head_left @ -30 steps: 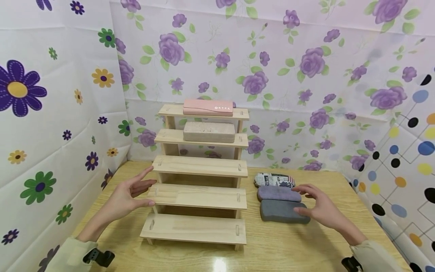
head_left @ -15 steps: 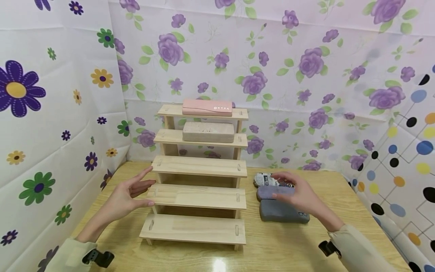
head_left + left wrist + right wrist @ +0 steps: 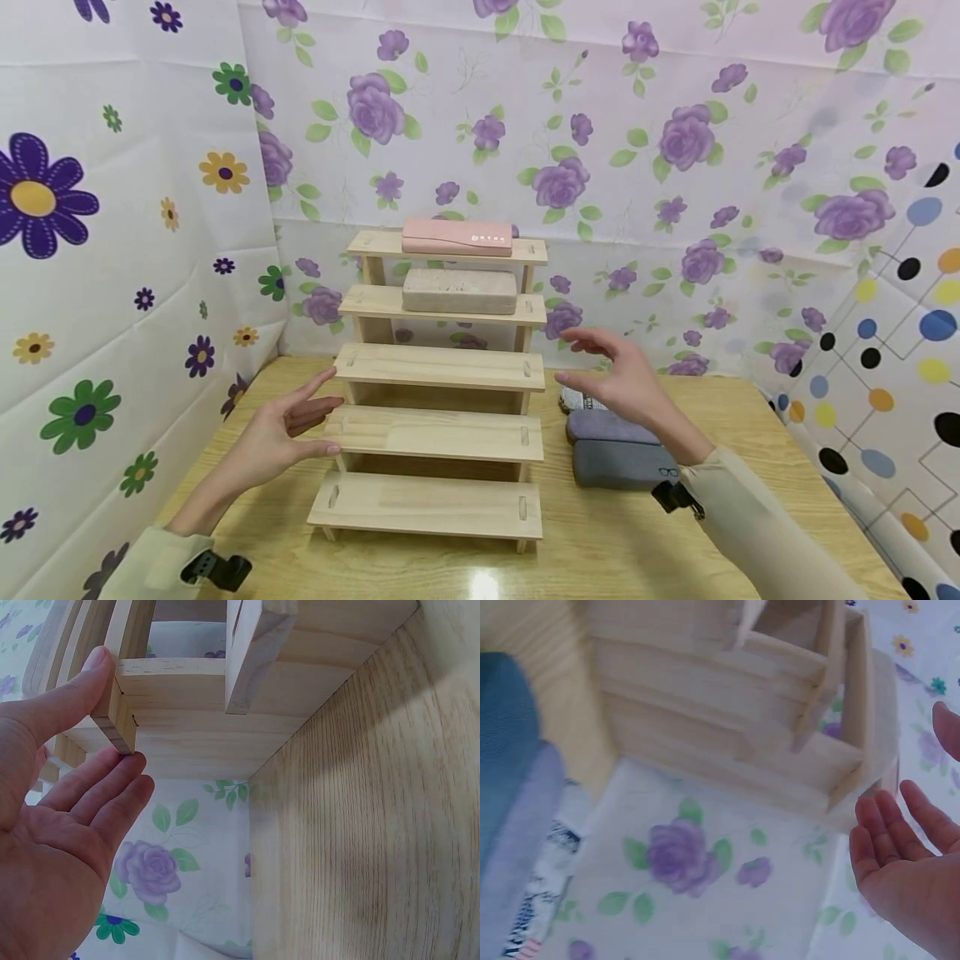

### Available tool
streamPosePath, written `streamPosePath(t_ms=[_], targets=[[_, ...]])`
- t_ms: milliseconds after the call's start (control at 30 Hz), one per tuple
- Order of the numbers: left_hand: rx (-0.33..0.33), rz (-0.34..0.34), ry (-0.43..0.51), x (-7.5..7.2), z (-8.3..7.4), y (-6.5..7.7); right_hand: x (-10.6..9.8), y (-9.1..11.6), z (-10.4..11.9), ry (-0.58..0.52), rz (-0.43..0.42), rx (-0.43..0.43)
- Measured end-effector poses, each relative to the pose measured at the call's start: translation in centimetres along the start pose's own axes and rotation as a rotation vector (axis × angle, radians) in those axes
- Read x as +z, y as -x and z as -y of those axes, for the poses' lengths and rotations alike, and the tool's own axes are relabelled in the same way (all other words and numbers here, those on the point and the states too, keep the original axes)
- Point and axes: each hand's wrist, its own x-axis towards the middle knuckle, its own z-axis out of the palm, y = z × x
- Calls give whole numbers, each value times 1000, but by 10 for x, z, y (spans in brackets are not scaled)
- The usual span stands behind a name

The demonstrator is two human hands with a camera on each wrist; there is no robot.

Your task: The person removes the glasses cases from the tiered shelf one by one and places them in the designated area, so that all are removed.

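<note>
A stepped wooden rack (image 3: 441, 432) stands on the table. My left hand (image 3: 270, 442) is at its left side, thumb and fingers spread across the end of one shelf board (image 3: 120, 724), holding it. My right hand (image 3: 618, 375) hangs in the air to the right of the rack with its fingers apart and nothing between them. It partly hides a newspaper-print case (image 3: 581, 402). In front of that case lie a purple case (image 3: 607, 427) and a grey glasses case (image 3: 618, 464) with a small glasses mark.
On the rack's top shelf sits a pink glasses case (image 3: 457, 237). A beige case (image 3: 459, 292) lies on the shelf below it. Flowered cloth (image 3: 465, 108) covers the back wall, and a dotted cloth (image 3: 900, 375) hangs at the right.
My right hand has moved left and away from me, from over the grey and purple cases toward the rack's right side. My left hand stays put.
</note>
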Motion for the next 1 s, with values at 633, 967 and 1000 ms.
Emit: streamPosePath(t_ms=[633,967,1000], targets=[[16,-3,5,0,2,2,25,-90,36,22,24,18],[15,-4,5,0,2,0,34,-114,40,64,72,82],[14,-4,5,0,2,0,35,-115,41,69,75,87]])
